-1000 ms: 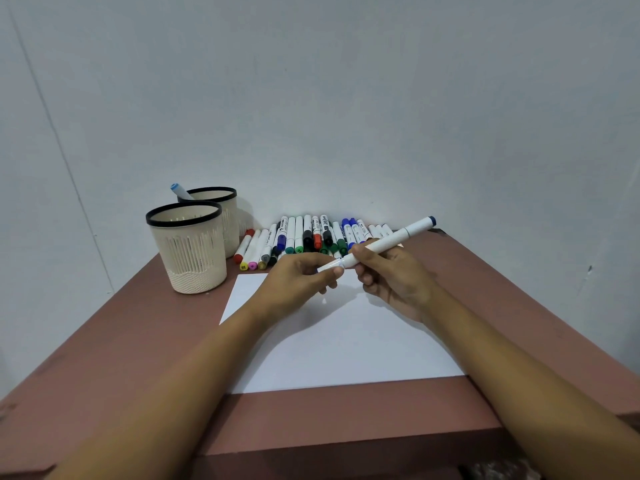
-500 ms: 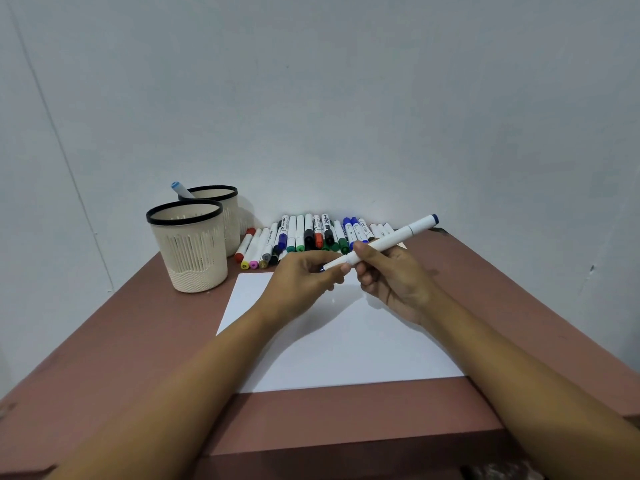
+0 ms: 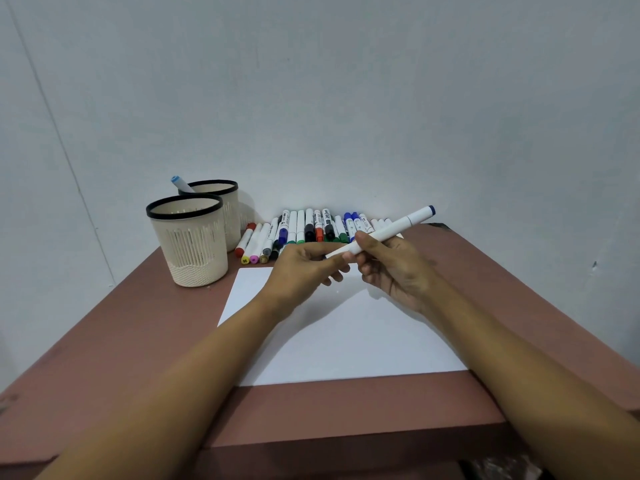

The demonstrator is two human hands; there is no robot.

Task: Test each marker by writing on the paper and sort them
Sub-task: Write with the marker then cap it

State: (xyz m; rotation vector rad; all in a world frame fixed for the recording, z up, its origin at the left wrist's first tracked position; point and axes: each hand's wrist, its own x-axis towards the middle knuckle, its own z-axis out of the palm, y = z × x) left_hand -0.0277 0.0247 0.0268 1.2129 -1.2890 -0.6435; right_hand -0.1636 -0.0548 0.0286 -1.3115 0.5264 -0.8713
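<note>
A white marker with a dark blue end (image 3: 391,230) is held slanted above the white paper (image 3: 343,344). My right hand (image 3: 394,268) grips its barrel. My left hand (image 3: 308,268) pinches the marker's near end, the cap side, which its fingers mostly hide. A row of several capped markers (image 3: 308,230) lies along the wall behind the paper. Two cream pen cups with black rims stand at the left: the near cup (image 3: 188,240) looks empty, and the far cup (image 3: 221,209) holds one light-blue-capped marker (image 3: 180,183).
The brown table (image 3: 114,358) ends at a front edge close to me and meets the white wall at the back. Bare tabletop lies left and right of the paper.
Both hands and the marker have stayed almost in place, shifting slightly. My left hand's fingers have closed more over the marker's near end.
</note>
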